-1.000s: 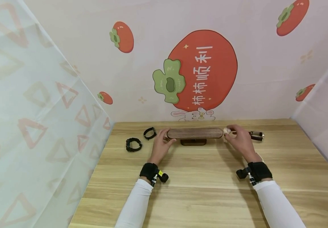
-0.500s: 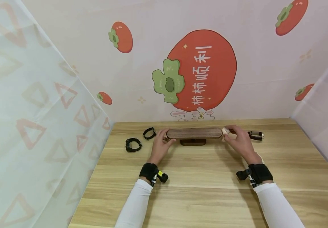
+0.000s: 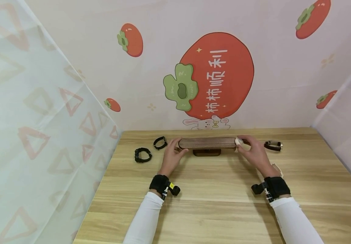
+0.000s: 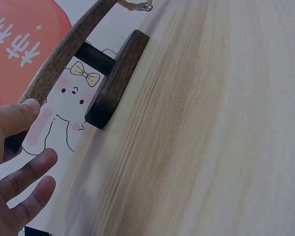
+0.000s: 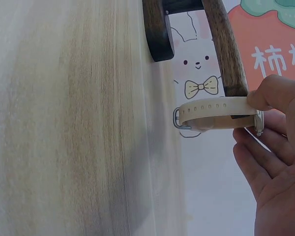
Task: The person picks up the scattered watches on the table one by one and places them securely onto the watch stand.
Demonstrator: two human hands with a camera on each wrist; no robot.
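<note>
A dark wooden T-shaped watch stand [image 3: 207, 143] stands on the table near the back wall, its bar running left to right above a small base [image 3: 207, 153]. At the bar's left end, my left hand [image 3: 171, 156] holds it, thumb on the near side and two fingers extended free in the left wrist view. My right hand [image 3: 256, 152] pinches a wristwatch with a cream strap [image 5: 216, 107] between thumb and fingers. The buckled strap loops around the bar's right end [image 5: 234, 81], its buckle hanging toward the table side.
Two black wristwatches, one nearer [image 3: 143, 155] and one farther back [image 3: 160, 143], lie left of the stand. To the right lies a dark-strapped watch [image 3: 273, 146], and a pale strap [image 3: 278, 169] shows beside the right wrist. A printed wall [image 3: 151, 84] rises behind the table.
My right hand has moved left with the cream watch, from beside the bar's right end to over it. The left hand and the stand stay put.
</note>
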